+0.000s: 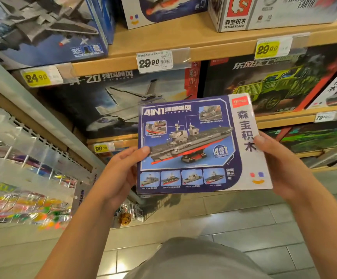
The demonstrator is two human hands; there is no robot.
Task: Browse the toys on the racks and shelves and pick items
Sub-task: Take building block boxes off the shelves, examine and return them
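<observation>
Grey-clad lap at the frame's bottom; above it, left hand (121,174) and right hand (280,164) grip a blue warship block box (195,146) at centre. Inspecting stage; next, probably keeping or reshelving it.

Head cam, angled down, close-ish.

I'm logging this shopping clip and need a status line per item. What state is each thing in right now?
ship kit box: off the shelf, held up in both hands, front facing the camera, closed.
left hand: grips the box's left edge, thumb on the front.
right hand: grips the box's right edge, thumb on the front.
jet box: shelved, closed.
green truck box: shelved, closed.
29.90 price tag: clipped to the shelf edge.
</observation>
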